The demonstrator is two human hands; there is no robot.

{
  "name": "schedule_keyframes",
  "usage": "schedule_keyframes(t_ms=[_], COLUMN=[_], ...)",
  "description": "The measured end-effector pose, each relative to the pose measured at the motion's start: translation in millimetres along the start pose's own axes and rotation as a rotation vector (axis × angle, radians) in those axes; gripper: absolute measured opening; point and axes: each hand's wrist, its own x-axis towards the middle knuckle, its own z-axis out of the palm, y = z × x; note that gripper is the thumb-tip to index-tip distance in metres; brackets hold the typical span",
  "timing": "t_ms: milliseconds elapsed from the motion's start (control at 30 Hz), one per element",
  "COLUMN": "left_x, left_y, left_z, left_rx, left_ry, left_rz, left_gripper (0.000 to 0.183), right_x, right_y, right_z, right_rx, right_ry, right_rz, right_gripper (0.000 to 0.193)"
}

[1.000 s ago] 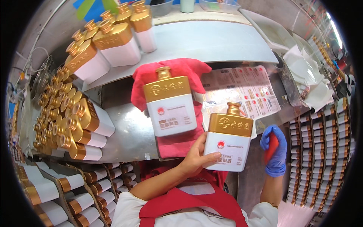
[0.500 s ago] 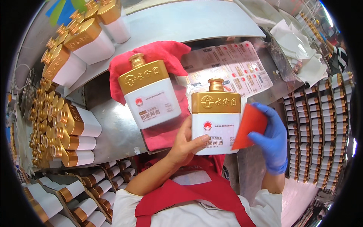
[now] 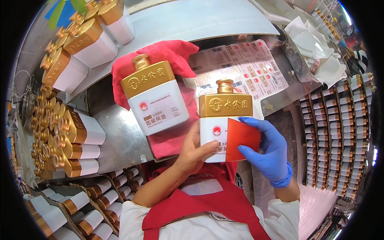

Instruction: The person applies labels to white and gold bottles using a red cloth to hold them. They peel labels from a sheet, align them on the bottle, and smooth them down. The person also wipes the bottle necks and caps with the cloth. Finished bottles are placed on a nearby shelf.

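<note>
My bare left hand grips a flat white bottle with a gold shoulder and neck by its lower left side, thumb across the front. The bottle stands upright in front of my apron. In my blue-gloved right hand is a red flat scraper, pinched between thumb and fingers. It lies against the right half of the bottle's front and covers part of the printed label. A second bottle of the same kind, labelled too, lies to the left on a red cloth.
A sheet of printed stickers lies beyond my hands on the metal table. Crumpled white backing paper fills a bin at the far right. Several bottles are grouped at the left; racks of bottles stand at the right.
My right hand has moved left, bringing the red scraper from the bottle's right edge onto its front. The left hand keeps its hold on the bottle.
</note>
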Motion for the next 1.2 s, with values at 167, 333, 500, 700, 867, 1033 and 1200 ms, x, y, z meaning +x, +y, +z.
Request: schedule_keyframes(t_ms=[167,333,500,700,867,1033,1200], left_x=[1.0,1.1,1.6,1.3,0.9,0.4,1.4], left_y=[-1.0,-2.0,-2.7,-1.2,-0.2,-0.3,-0.9], left_z=[-0.9,-1.7,-1.9,-0.5,-0.2,0.5,0.5], left_rx=[-0.006,0.003,0.008,0.008,0.017,0.018,0.005], left_ry=[-0.009,-0.011,-0.013,-0.008,-0.007,0.001,-0.001], left_rz=[0.008,0.012,0.013,0.006,-0.002,0.004,-0.005], left_gripper=[0.064,0.064,0.064,0.063,0.063,0.063,0.064], right_x=[1.3,2.2,1.6,0.9,0.9,0.5,0.5], right_y=[-1.0,0.4,0.6,1.6,2.0,0.8,-3.1], right_z=[-0.2,1.0,1.9,1.6,1.3,1.0,0.6], right_rx=[-0.037,-0.058,-0.082,-0.106,-0.121,-0.141,-0.167], right_ry=[0.0,0.011,0.023,0.025,0.024,0.017,0.016], right_rz=[0.011,0.005,0.001,-0.008,-0.023,-0.03,0.008], right_gripper=[0.048,0.048,0.049,0.049,0.049,0.05,0.05])
